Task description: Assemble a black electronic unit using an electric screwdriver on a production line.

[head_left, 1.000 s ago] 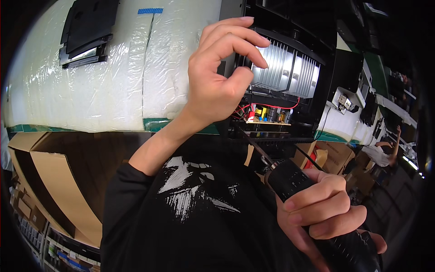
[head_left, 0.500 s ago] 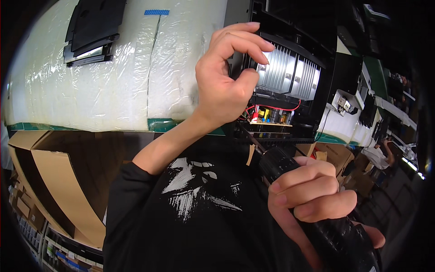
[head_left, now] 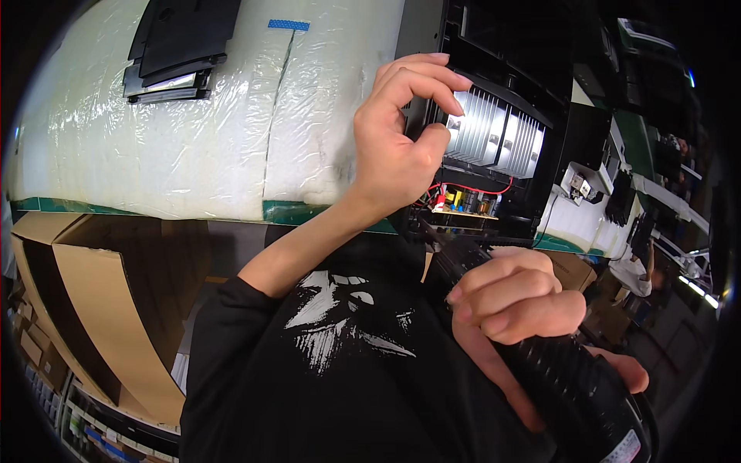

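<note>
My right hand (head_left: 521,297) wraps around a black electric screwdriver (head_left: 559,378), whose bit end tilts up and left toward an opened black device case (head_left: 532,212). My left hand (head_left: 401,135) is at the case's left side, thumb and fingers curved with a gap between them and nothing visible in it. Its fingertips are beside a silver finned heat sink (head_left: 482,131); whether they touch it I cannot tell. Below the heat sink sits a circuit board (head_left: 467,212) with small coloured parts. A red wire (head_left: 494,190) runs over the board. The screwdriver's tip is hard to make out against the dark case.
Clear film covers the white padded bench (head_left: 185,147), which has a green edge (head_left: 297,212). Dark flat panels (head_left: 185,42) lie stacked at the far left. A tall open cardboard box (head_left: 96,301) stands below the bench at left. Another person (head_left: 633,274) is at the far right.
The screwdriver in my right hand has moved up and left, closer to the case. My left hand keeps its curved shape; the whole view has shifted slightly.
</note>
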A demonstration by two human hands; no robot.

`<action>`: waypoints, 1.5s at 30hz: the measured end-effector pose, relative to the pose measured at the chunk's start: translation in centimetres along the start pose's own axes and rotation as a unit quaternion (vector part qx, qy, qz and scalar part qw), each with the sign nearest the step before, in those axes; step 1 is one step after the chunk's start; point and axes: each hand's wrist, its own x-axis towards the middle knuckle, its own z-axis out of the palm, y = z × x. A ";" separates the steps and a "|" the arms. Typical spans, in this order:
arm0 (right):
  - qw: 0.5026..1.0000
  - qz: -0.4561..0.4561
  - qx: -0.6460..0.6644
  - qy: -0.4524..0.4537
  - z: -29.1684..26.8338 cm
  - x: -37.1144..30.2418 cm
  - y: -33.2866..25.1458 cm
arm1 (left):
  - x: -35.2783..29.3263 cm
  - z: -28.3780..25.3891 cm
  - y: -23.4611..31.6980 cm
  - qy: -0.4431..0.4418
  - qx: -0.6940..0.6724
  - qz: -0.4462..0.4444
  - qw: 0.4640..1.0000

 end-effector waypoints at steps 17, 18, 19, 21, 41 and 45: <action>0.966 -0.255 0.034 0.033 -1.6 0.9 -4.3 | 1.1 -1.2 2.5 -0.112 0.073 -0.173 0.976; 0.955 -0.290 0.038 0.042 -2.8 1.1 -5.8 | 1.2 -1.3 3.2 -0.123 0.072 -0.199 0.970; 0.943 -0.326 0.044 0.048 -4.6 1.2 -7.3 | 1.1 -1.6 3.7 -0.130 0.070 -0.197 0.969; 0.900 -0.416 -0.042 0.125 -8.2 0.9 -9.4 | 0.7 -2.2 4.2 -0.116 0.122 -0.150 0.974; 0.788 -0.295 -0.330 0.428 -30.1 -4.1 -7.5 | -0.1 -2.8 7.3 -0.022 0.227 -0.236 0.945; 0.856 -0.272 -0.170 0.405 -32.9 -3.8 -8.8 | 0.1 -2.3 7.3 -0.026 0.234 -0.247 0.940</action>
